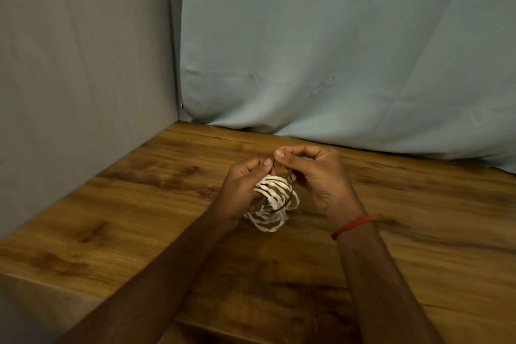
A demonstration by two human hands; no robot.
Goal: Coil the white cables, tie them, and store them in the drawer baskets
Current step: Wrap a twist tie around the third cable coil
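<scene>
Over counter (139, 204) centre, left hand (243, 190) and right hand (318, 176) each pinching end of thin dark tie (289, 197) with curled fingers; tie looping around coiled white cable (268, 222) hanging between them.

Cable coil (272, 205) between hands, above table (418, 232).

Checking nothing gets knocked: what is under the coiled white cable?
Only the wooden table shows beneath the coiled white cable. A dark tie loops round it. The left hand covers its left side, so whether it rests on the wood cannot be told.
</scene>
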